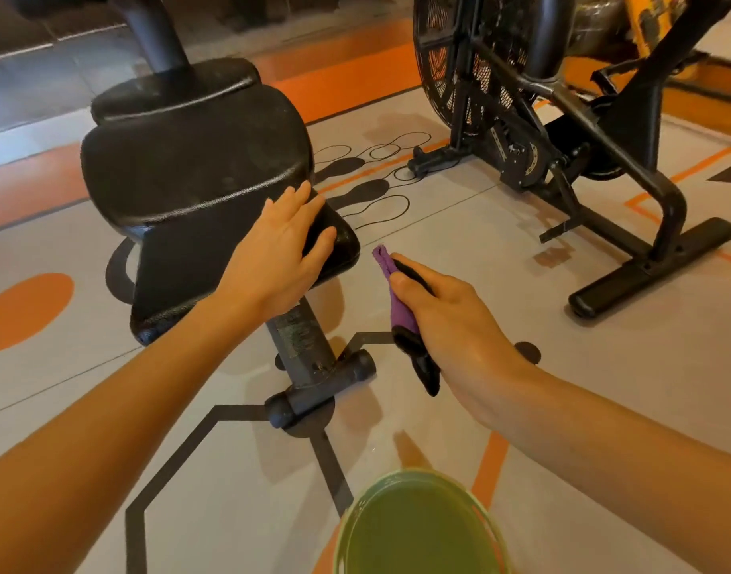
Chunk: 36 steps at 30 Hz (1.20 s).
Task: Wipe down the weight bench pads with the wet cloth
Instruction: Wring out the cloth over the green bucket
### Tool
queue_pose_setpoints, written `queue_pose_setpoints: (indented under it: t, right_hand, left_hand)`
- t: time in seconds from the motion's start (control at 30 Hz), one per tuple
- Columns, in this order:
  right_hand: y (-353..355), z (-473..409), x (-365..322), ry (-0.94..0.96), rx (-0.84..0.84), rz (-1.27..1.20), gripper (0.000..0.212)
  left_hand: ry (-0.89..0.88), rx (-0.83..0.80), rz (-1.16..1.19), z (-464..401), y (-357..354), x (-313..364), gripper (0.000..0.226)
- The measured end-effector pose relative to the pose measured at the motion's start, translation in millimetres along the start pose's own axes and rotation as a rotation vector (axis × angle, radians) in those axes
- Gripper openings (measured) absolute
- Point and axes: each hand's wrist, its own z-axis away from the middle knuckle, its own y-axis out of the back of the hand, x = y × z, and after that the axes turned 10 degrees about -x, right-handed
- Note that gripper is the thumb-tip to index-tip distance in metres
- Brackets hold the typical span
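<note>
The black weight bench fills the upper left, with a near seat pad (190,267), a wider middle pad (194,159) and a far pad (177,89). My left hand (281,246) rests flat on the right end of the near seat pad, fingers straight. To the right of the bench, above the floor, my right hand (446,321) grips a bunched purple and black cloth (401,312). The cloth sticks out above and below my fist and touches no pad.
A green bucket (422,528) of water stands on the floor at the bottom centre. The bench's black post and foot bar (318,387) lie between my arms. A black air bike (562,130) stands at the right on the grey and orange floor.
</note>
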Motion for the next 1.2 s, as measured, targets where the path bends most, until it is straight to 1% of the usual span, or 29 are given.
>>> queue_pose_setpoints:
  t: [0.1,0.17,0.23,0.3,0.37,0.47,0.5,0.57,0.6,0.67,0.7,0.73,0.8,0.83,0.93,1.0,1.07,1.1,1.2]
  right_hand:
    - [-1.2,5.8,-20.8,-0.029,0.001,-0.053,0.029]
    - [-2.2,9.2,-33.9,-0.061,0.017,-0.076,0.031]
    - [-3.3,10.7,-47.9,-0.122,0.047,-0.085,0.035]
    - [-5.7,14.6,-55.5,-0.161,0.073,-0.077,0.037]
    - [-7.7,16.6,-67.6,-0.187,0.1,-0.09,0.037]
    - [-14.1,21.8,-75.7,-0.264,0.135,-0.076,0.035]
    - [-17.6,23.1,-75.1,-0.286,0.143,-0.08,0.032]
    - [-24.8,27.3,-69.5,-0.321,0.158,-0.083,0.026]
    - [-26.2,29.3,-66.7,-0.338,0.175,-0.104,0.022]
    - [-24.4,34.8,-65.2,-0.346,0.188,-0.183,0.015]
    - [-22.5,36.8,-63.6,-0.354,0.192,-0.195,0.014]
    - [-19.4,39.1,-60.5,-0.373,0.192,-0.195,0.018]
    - [-13.2,43.1,-51.9,-0.481,0.21,-0.297,0.032]
    - [-9.9,44.9,-47.9,-0.523,0.224,-0.351,0.035]
    - [3.5,52.8,-33.2,-0.579,0.26,-0.413,0.02]
    - [11.6,60.1,-20.5,-0.623,0.286,-0.457,0.02]
    - [18.6,66.0,-4.6,-0.69,0.319,-0.537,0.022]
    - [21.8,68.4,2.5,-0.72,0.326,-0.572,0.023]
    - [32.7,75.9,21.1,-0.742,0.368,-0.738,0.017]
  left_hand:
    - [0.051,-0.107,0.018,8.4,11.3,2.7,0.06]
    - [0.074,-0.175,0.027,16.3,21.7,6.7,0.061]
    - [0.1,-0.249,0.086,25.6,35.0,17.6,0.058]
    - [0.123,-0.293,0.198,37.2,43.0,34.6,0.051]
    - [0.205,-0.366,0.438,45.7,54.2,53.4,0.045]
    - [0.365,-0.545,1.015,60.9,68.5,87.5,0.054]
    - [0.398,-0.589,1.175,65.8,70.5,97.9,0.051]
    - [0.438,-0.625,1.359,75.2,70.7,114.1,0.044]
    - [0.47,-0.623,1.413,79.3,68.2,118.7,0.045]
    - [0.489,-0.652,1.453,85.6,60.1,120.9,0.055]
    - [0.484,-0.682,1.466,87.7,55.9,120.6,0.06]
    - [0.483,-0.703,1.491,89.5,52.1,119.0,0.061]
    - [0.494,-0.724,1.554,92.6,42.5,116.4,0.053]
    - [0.497,-0.733,1.592,94.1,37.1,116.0,0.048]
    - [0.502,-0.742,1.652,99.2,19.4,116.4,0.04]
    - [0.474,-0.768,1.598,103.1,7.5,118.8,0.041]
    - [0.424,-0.785,1.473,108.4,-7.4,125.1,0.043]
    - [0.425,-0.771,1.407,110.8,-16.0,129.2,0.045]
    - [0.569,-0.69,1.256,117.8,-45.3,135.7,0.046]
